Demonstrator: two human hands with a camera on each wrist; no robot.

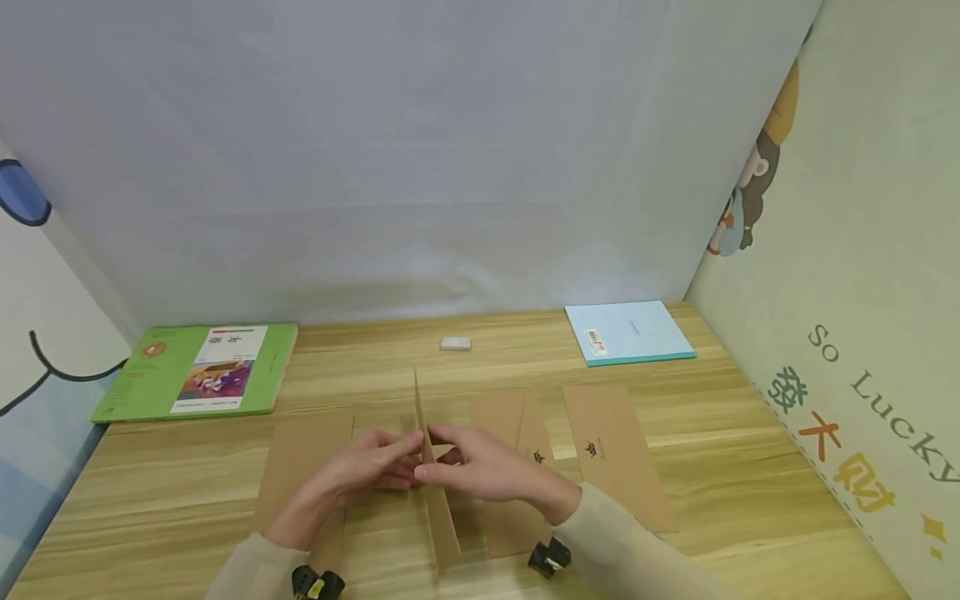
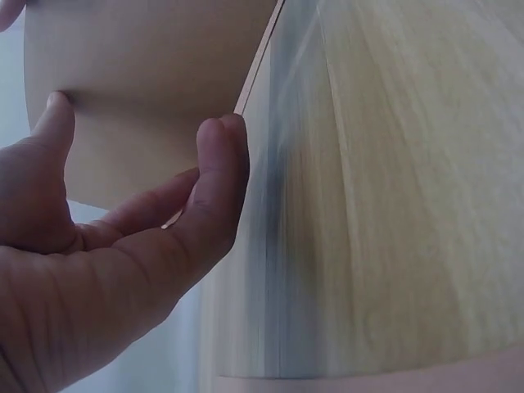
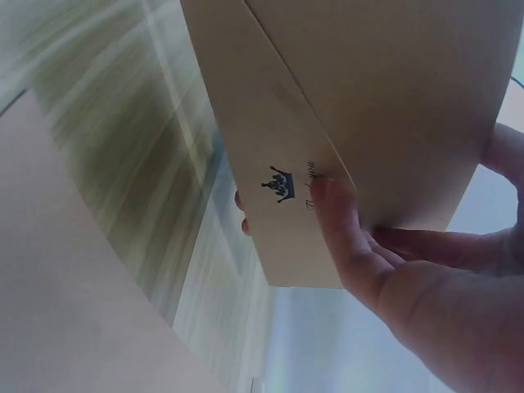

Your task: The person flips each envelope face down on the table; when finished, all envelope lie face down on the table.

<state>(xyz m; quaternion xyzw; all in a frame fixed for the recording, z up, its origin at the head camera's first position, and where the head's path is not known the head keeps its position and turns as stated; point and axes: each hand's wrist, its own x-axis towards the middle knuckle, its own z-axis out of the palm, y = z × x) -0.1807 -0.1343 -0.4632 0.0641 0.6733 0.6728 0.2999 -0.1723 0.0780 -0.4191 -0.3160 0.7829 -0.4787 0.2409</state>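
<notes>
A brown kraft paper envelope stands on edge between the two hands, its crown print and slanted flap line facing right. My left hand holds it from the left, thumb on the plain face and fingertips at the lower edge. From the right, my right hand grips the same envelope, one digit pressed beside the crown print and others against the flap and far edge. Beneath the left forearm lies another brown envelope. To the right lie a flapped envelope and a crown-printed one.
At the back left lies a green book with a picture cover. A small white block sits at the back middle, and a light blue booklet at the back right. Fabric walls enclose the wooden table.
</notes>
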